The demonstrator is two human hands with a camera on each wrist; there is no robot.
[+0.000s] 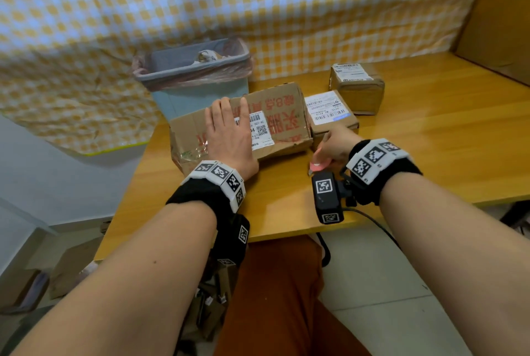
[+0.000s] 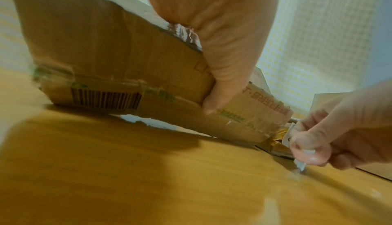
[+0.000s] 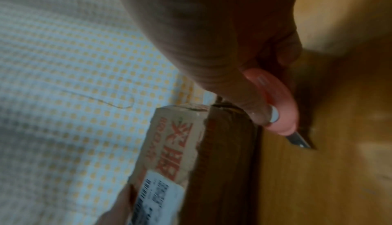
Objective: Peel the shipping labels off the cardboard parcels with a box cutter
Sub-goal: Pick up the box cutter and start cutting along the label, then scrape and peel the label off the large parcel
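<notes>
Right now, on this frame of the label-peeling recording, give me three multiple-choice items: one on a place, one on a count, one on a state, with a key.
1. Where does the left hand lie?
A. flat on the large parcel, partly over its label
B. inside the waste bin
C. on the table edge

2. How many cardboard parcels on the table show a shipping label?
A. one
B. three
C. five

3. In what state is the box cutter?
A. lying untouched on the table
B. held in the right hand, blade out
C. held with the blade retracted

Key: 1 A, the head view shows straight fingers spread on the box top. 2 B, besides the large parcel, a middle parcel and a far taped parcel each carry a white label. 3 B, the right wrist view shows the grip round the pink handle and bare metal past its tip.
</notes>
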